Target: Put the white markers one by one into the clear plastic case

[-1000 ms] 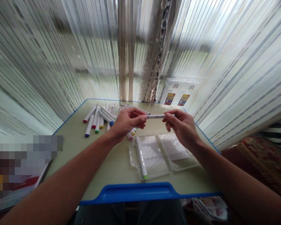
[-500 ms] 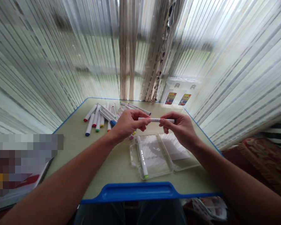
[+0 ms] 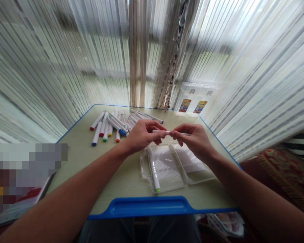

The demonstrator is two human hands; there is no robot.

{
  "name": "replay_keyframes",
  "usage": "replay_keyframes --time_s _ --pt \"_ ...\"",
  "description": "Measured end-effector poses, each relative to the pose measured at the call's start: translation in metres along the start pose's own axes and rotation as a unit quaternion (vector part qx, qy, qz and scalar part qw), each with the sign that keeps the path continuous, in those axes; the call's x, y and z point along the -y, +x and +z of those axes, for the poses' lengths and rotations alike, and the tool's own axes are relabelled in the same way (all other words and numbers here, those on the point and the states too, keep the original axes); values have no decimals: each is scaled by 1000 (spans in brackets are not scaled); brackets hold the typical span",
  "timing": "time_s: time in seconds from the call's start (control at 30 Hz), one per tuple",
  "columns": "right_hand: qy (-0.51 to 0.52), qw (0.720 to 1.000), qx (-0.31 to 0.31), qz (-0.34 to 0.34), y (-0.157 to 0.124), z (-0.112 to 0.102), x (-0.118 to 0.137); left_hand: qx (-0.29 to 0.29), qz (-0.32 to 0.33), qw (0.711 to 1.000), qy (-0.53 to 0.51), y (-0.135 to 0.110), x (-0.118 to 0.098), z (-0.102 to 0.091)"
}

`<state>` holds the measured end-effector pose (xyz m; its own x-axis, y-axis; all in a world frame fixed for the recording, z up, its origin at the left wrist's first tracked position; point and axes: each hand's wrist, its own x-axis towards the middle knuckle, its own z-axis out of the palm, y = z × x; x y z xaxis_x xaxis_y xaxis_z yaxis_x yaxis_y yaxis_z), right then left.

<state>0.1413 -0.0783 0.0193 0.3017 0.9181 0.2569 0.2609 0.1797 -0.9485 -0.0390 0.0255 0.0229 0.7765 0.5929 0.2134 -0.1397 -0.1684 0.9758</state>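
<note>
Both of my hands hold one white marker [image 3: 168, 132] level above the table. My left hand [image 3: 143, 135] pinches its left end and my right hand [image 3: 192, 138] grips its right part, fingers curled. Just below them an open clear plastic case [image 3: 172, 168] lies on the table. A white marker with a green tip [image 3: 153, 168] rests along the left side of the case's left half. The right half holds a white insert.
Several white markers with coloured caps [image 3: 111, 125] lie loose at the table's far left. The small table [image 3: 121, 175] has a blue rim and a blue handle at the near edge. Sheer curtains surround it. Two carded packs [image 3: 191, 105] stand at the back right.
My hands have drawn closer together along the marker and sunk a little towards the case. Less of the marker shows between my fingers. The view has shifted slightly.
</note>
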Motion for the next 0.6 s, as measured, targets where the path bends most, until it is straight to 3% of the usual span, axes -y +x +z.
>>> replay_keyframes --time_s 0.17,0.6 --pt "52 998 18 -2 1 -1 1 -48 -9 999 -13 2 1 -2" --pt "198 980 20 30 3 -5 3 -119 -32 978 -168 7 1 -8"
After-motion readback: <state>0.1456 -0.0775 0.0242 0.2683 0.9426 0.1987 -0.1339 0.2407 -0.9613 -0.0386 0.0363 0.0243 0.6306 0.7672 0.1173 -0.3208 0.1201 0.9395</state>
